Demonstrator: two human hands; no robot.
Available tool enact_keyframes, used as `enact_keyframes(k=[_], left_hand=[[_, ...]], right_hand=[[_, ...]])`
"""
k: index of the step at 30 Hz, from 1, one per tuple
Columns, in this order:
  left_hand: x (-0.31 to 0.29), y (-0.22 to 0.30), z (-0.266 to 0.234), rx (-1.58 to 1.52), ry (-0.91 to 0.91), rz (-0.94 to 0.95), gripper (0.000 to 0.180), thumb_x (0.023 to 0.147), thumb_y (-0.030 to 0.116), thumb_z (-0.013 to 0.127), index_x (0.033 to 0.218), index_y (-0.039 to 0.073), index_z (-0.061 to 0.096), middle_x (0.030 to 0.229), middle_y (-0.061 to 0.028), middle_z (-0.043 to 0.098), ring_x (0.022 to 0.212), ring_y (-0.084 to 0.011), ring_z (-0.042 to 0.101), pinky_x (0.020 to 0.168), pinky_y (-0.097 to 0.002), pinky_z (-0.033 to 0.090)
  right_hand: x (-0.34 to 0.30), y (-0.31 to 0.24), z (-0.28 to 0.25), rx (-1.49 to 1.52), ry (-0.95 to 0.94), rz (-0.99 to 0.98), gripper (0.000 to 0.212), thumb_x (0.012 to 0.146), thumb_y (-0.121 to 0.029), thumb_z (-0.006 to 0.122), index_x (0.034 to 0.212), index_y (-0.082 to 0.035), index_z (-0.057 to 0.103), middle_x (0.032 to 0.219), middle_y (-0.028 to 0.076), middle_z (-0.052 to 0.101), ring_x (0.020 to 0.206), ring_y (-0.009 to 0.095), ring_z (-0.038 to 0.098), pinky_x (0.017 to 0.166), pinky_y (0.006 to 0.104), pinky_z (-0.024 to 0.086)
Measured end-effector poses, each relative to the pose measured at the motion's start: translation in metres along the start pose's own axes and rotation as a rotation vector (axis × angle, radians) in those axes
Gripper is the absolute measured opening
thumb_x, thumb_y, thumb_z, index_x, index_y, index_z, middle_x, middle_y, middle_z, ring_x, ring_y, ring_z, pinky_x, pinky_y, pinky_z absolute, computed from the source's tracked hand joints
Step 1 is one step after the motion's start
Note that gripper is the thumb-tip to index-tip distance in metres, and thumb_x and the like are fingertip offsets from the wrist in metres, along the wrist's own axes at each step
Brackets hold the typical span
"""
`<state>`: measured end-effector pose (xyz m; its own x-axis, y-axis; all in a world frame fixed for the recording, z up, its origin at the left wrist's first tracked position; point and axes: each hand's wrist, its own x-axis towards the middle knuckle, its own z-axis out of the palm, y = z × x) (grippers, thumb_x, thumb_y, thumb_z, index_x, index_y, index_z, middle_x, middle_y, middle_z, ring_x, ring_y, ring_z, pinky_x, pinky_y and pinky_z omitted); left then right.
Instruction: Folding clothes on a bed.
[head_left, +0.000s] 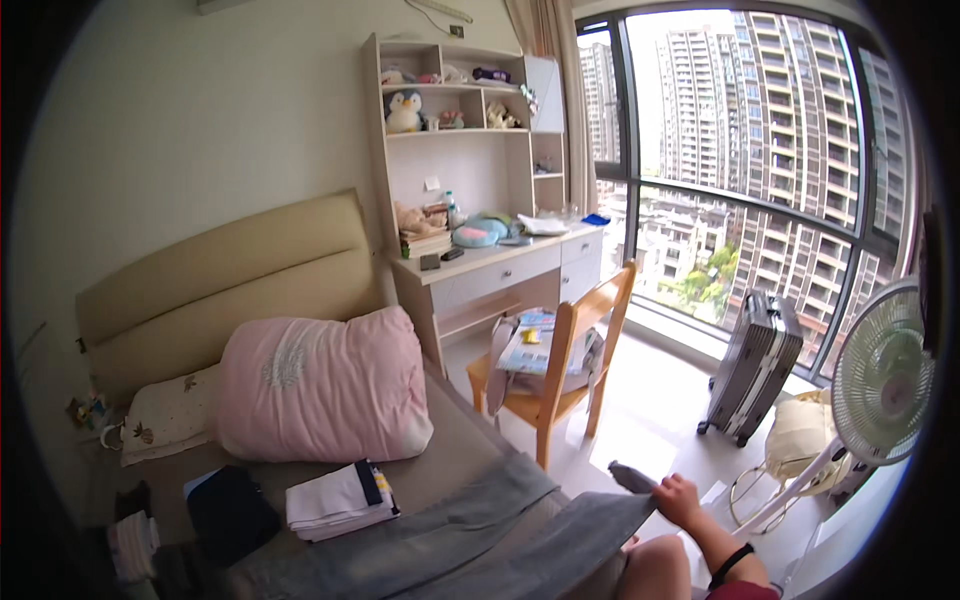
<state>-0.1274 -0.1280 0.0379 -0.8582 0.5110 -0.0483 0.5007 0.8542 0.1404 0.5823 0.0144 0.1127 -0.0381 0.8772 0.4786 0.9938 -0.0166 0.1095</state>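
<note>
A pair of faded grey-blue jeans point(480, 545) lies spread across the bed, its legs stretching toward the right edge. My right hand point(678, 498) is closed around the end of the nearer leg, lifting it past the edge of the bed; a darker flap of cloth point(632, 478) sticks out beyond my fingers. My left hand does not show. Beside the jeans rest a folded white garment with a dark band point(335, 502), a folded dark navy garment point(232, 512) and a rolled striped one point(135, 545). My bare knee point(655, 570) is at the lower edge.
A bundled pink quilt point(325, 385) and a pillow point(170, 415) sit by the padded headboard point(230, 260). A wooden chair point(560, 370) holding a bag and papers stands before the desk point(500, 265). A suitcase point(755, 365) and white fan point(885, 390) stand at right near the window.
</note>
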Motion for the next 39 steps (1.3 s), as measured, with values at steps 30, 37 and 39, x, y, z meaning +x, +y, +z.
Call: enact_keyframes(k=[30, 37, 39], left_hand=[[0.003, 0.028, 0.028, 0.005, 0.189, -0.098, 0.055, 0.089, 0.038, 0.055, 0.133, 0.008, 0.042, 0.142, -0.0161, 0.035, 0.129, -0.0302, 0.036, 0.102, -0.0436, 0.032], [-0.001, 0.017, 0.035, 0.062, 0.254, -0.002, 0.056, 0.09, 0.036, 0.055, 0.136, 0.009, 0.04, 0.141, -0.0161, 0.036, 0.13, -0.0303, 0.035, 0.101, -0.0452, 0.032], [0.0, 0.017, 0.035, 0.087, 0.244, -0.003, 0.055, 0.09, 0.035, 0.054, 0.136, 0.009, 0.039, 0.141, -0.0159, 0.037, 0.13, -0.0305, 0.035, 0.101, -0.0454, 0.032]], right_hand=[[0.089, -0.138, 0.186, 1.646, -0.767, 1.127, 0.038, 0.092, -0.015, 0.047, 0.124, 0.004, 0.039, 0.108, 0.019, 0.059, 0.087, 0.032, 0.063, 0.068, 0.0403, 0.054], [0.136, -0.156, 0.185, 2.095, -0.297, 1.769, 0.029, 0.096, -0.028, 0.035, 0.115, -0.006, 0.042, 0.111, 0.014, 0.053, 0.1, 0.027, 0.054, 0.079, 0.0402, 0.048], [0.143, -0.15, 0.191, 2.088, -0.25, 1.839, 0.027, 0.097, -0.028, 0.033, 0.11, -0.007, 0.043, 0.104, 0.013, 0.056, 0.091, 0.024, 0.057, 0.075, 0.0381, 0.049]])
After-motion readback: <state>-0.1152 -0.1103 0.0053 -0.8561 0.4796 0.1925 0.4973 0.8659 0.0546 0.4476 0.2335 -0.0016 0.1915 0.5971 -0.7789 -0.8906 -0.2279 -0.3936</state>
